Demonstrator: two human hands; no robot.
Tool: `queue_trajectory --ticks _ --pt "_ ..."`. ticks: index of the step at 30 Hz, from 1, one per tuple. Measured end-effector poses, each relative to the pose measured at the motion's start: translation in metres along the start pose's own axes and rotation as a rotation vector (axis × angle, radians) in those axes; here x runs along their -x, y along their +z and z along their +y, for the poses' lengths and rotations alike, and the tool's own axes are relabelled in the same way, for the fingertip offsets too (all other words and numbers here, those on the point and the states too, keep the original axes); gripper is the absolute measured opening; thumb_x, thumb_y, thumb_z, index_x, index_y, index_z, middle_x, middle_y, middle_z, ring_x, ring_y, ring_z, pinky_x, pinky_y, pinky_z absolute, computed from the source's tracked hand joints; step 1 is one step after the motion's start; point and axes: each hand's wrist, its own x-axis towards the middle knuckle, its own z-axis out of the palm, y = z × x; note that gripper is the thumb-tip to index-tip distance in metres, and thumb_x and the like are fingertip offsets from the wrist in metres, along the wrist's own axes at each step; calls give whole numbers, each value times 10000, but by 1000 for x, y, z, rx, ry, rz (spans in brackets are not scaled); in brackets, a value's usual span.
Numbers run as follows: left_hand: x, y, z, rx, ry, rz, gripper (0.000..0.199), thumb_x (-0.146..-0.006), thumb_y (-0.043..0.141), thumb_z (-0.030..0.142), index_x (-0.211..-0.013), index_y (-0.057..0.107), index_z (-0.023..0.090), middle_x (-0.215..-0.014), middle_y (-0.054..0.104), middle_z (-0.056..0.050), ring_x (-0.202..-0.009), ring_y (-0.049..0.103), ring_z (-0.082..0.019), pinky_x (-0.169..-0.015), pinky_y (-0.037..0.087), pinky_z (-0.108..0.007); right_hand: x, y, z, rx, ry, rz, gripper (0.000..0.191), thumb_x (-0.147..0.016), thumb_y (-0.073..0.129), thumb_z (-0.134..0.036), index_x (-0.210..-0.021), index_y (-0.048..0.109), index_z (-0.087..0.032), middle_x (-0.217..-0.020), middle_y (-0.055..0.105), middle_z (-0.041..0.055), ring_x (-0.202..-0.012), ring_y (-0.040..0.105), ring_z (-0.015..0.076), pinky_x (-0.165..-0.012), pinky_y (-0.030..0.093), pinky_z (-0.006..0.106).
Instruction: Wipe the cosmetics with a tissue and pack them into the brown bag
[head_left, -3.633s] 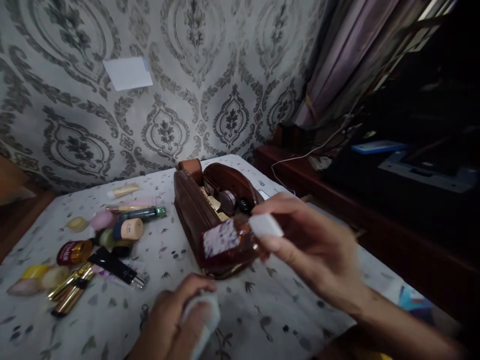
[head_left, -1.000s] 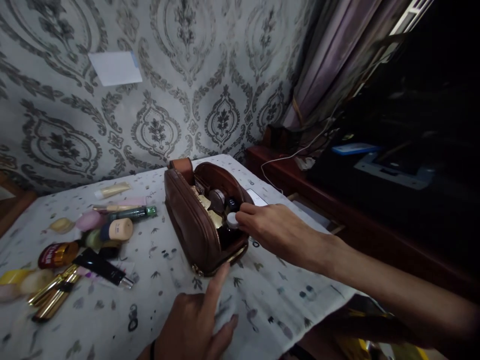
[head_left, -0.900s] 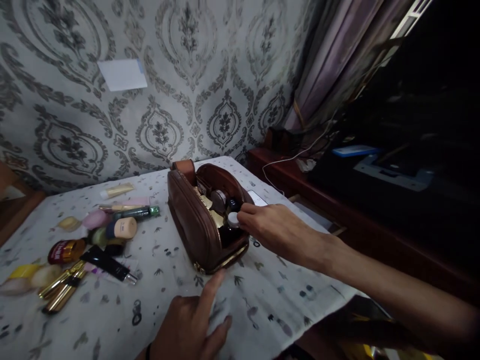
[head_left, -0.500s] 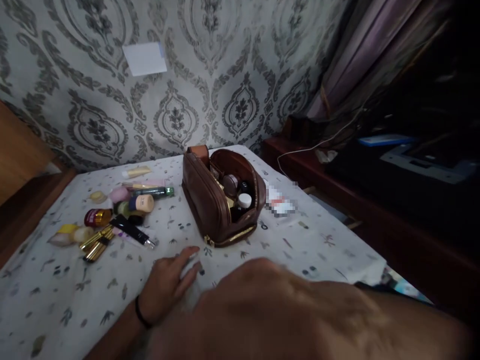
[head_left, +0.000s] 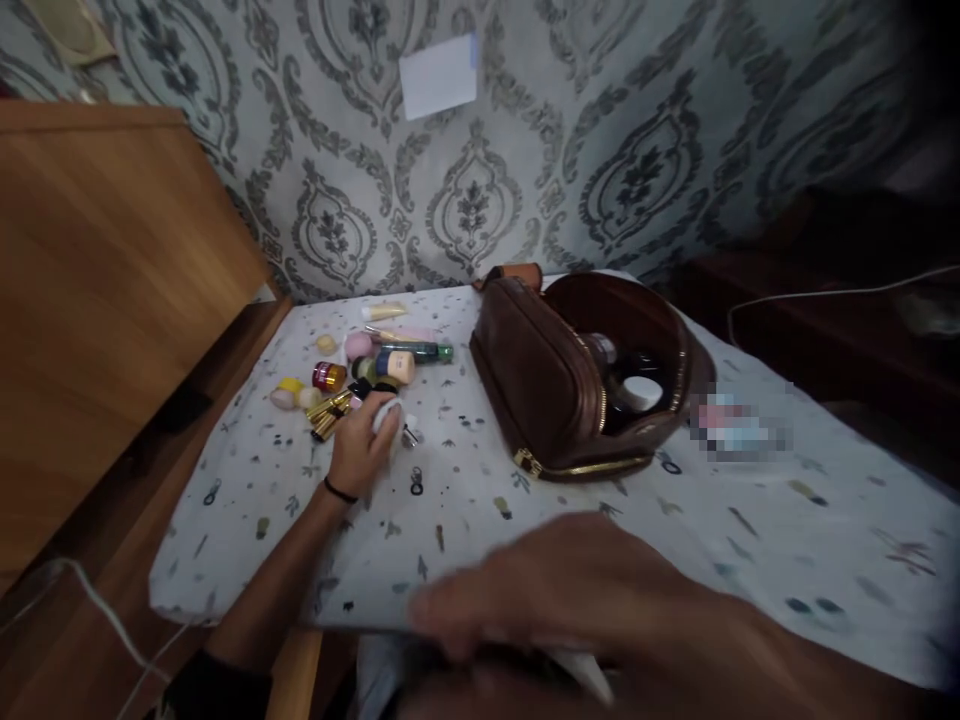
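My left hand (head_left: 361, 446), a dark band at its wrist, is at the near side of a group of cosmetics. Its thumb and fingers close around a small white object (head_left: 388, 412) whose kind I cannot make out. Just beyond lie a black tube (head_left: 363, 388), gold tubes (head_left: 325, 415) and a beige-capped bottle (head_left: 396, 366). My right hand (head_left: 555, 585) looms close to the camera over the table's front edge, smeared by motion, its fingers mostly hidden. A brown cosmetic bag (head_left: 536, 375) stands unzipped, with a white-capped container (head_left: 639, 392) inside.
Other cosmetics include a red-and-gold jar (head_left: 328, 376), a green bottle (head_left: 420, 351), a pink sponge (head_left: 358, 346) and a cream tube (head_left: 384, 312). A blurred-out packet (head_left: 739, 425) lies right of the bag. A wooden cabinet (head_left: 127, 300) borders the left side; a patterned wall stands behind.
The view has swung left. My left hand has moved away from the bag to the cosmetics group, still with something whitish in its fingers. My right hand stays blurred in the foreground.
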Motion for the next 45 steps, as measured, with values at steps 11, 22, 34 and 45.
queue_trajectory --ticks 11,22,34,45 --pt "-40 -35 -74 69 -206 576 315 -926 445 463 -815 549 188 -670 491 41 -615 473 -120 -595 392 -217 -73 70 93 155 466 -60 309 -886 566 -153 -1189 610 -189 -1106 620 72 -813 653 144 -741 496 280" --pt "-10 -8 -34 -174 159 111 222 -933 527 332 -993 674 177 -916 686 -80 -891 603 -233 -846 450 -361 -90 92 103 336 663 -92 277 -909 555 -177 -1184 580 -195 -1149 656 90 -962 634 233 -789 409 324" --pt "-10 8 -24 -532 719 -32 192 -946 490 291 -894 652 203 -816 695 -74 -880 587 -270 -869 368 -429 -81 90 119 -205 651 51 135 -889 538 -225 -816 624 -152 -682 595 -19 -564 578 109 -537 447 217" --pt "-21 -31 -50 -262 146 316 371 -967 352 373 -648 481 236 -631 531 -30 -641 480 -222 -643 350 -361 -73 105 123 -991 772 149 417 -655 838 -427 -929 673 -160 -566 585 -78 -429 494 56 -445 361 189"
